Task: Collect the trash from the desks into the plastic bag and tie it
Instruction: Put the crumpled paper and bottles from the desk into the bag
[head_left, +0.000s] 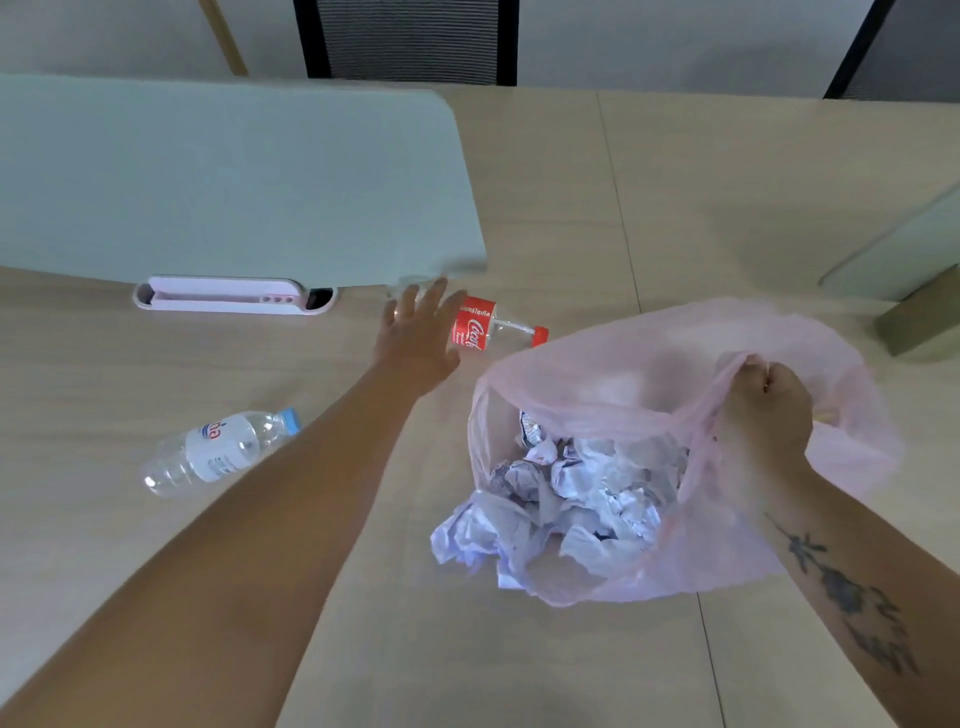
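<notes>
A pink see-through plastic bag (779, 530) sits open on the wooden desk (545, 665), with crumpled white paper (571, 493) inside. My right hand (763, 410) grips the bag's rim and handle, holding the mouth up. My left hand (421, 332) stretches forward with fingers spread, right over the base end of an empty cola bottle (493, 327) with a red label and red cap, lying on its side. An empty clear water bottle (218, 452) with a blue cap lies on the desk, left of my left forearm.
A pale green divider panel (223, 182) stands along the back left of the desk, with a white cable tray (234, 299) at its foot. Another panel (904, 244) stands at the right edge. A black mesh chair (410, 41) is behind the desk.
</notes>
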